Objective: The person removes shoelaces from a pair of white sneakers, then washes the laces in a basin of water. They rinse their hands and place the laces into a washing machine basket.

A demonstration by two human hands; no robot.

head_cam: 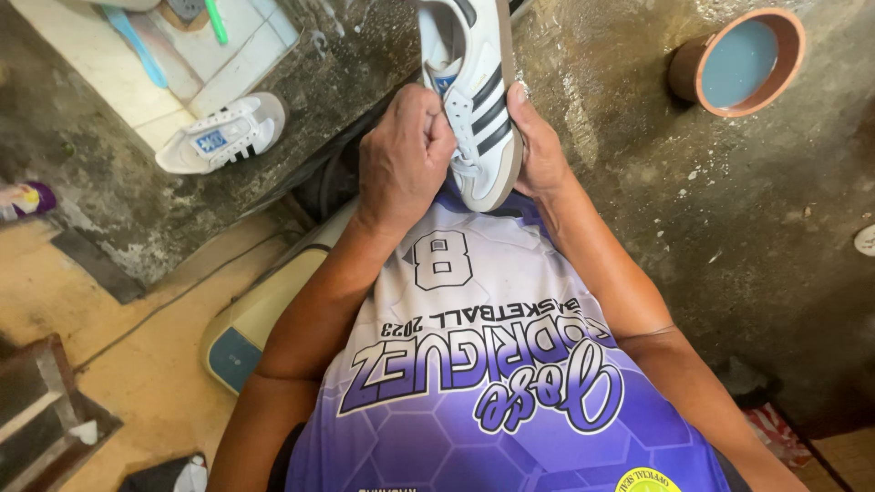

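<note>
In front of me a rough grey concrete ledge bears a white striped sneaker far left and a terracotta-rimmed round bowl far right.

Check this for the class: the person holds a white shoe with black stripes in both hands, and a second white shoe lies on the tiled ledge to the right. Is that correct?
Not quite. The second white shoe lies to the left, not the right, as the head view shows. The rest stands: the left hand and right hand both hold the white shoe with black stripes.
</note>
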